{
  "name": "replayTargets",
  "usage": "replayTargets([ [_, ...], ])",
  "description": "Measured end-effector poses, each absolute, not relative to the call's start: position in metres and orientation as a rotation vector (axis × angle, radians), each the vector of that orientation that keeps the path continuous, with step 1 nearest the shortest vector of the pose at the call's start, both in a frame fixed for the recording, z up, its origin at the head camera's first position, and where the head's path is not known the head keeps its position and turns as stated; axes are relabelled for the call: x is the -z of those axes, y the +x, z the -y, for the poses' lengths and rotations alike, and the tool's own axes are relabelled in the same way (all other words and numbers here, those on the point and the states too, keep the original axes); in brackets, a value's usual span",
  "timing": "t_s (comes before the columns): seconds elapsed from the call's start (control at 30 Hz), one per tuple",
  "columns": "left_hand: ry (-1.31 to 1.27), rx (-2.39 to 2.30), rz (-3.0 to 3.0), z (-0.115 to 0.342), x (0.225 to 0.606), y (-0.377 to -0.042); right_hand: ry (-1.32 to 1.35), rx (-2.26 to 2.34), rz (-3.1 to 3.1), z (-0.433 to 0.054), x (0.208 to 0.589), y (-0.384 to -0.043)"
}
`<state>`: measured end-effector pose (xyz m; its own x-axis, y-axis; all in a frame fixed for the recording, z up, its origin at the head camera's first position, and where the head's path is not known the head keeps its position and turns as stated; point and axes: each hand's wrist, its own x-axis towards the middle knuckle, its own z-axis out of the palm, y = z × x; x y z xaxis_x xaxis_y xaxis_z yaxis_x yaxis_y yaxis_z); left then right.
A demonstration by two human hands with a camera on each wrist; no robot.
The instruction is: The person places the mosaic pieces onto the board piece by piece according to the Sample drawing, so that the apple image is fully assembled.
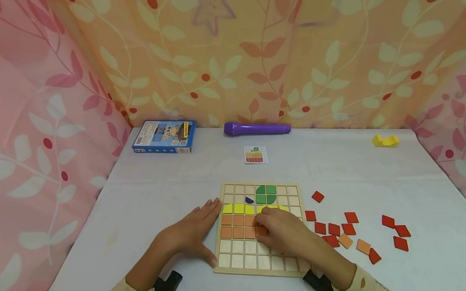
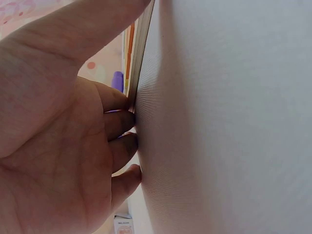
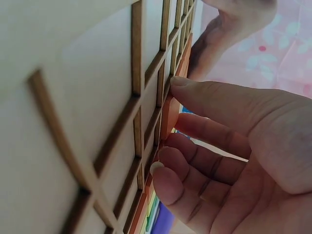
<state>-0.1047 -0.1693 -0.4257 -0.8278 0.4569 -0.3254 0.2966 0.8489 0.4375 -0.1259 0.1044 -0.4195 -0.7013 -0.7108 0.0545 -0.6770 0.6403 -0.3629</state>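
A wooden grid board [image 1: 257,272] lies on the white-covered table. Green tiles [image 1: 271,189], a small blue piece [image 1: 249,200], yellow tiles [image 1: 239,209] and orange tiles [image 1: 238,220] fill some of its squares. Along the board's left edge rests my left hand [image 1: 187,231], fingers extended and thumb spread toward the lower left corner. My right hand [image 1: 285,231] is over the board's middle, pinching an orange square tile [image 3: 169,114] between thumb and fingers at the end of the orange rows. It hides part of the rows beneath.
Loose red tiles [image 1: 333,229] and a few orange ones [image 1: 364,246] lie right of the board. Beyond it is a small pattern card [image 1: 255,155]. Along the back stand a blue box [image 1: 165,136], a purple stick-like object [image 1: 257,129] and a yellow holder [image 1: 385,141].
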Motion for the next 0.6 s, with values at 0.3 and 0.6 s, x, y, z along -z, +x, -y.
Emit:
replayTargets([
  [0.3,0.569,-0.527,-2.602,0.1689,0.4239,-0.1048,-1.183,0.589,-2.745,-0.1086,0.4199,-0.1263],
  [0.6,0.573,-0.536,-2.6,0.1697,0.426,-0.1053,-1.178,0.587,-2.715,-0.1103,0.4197,-0.1261],
])
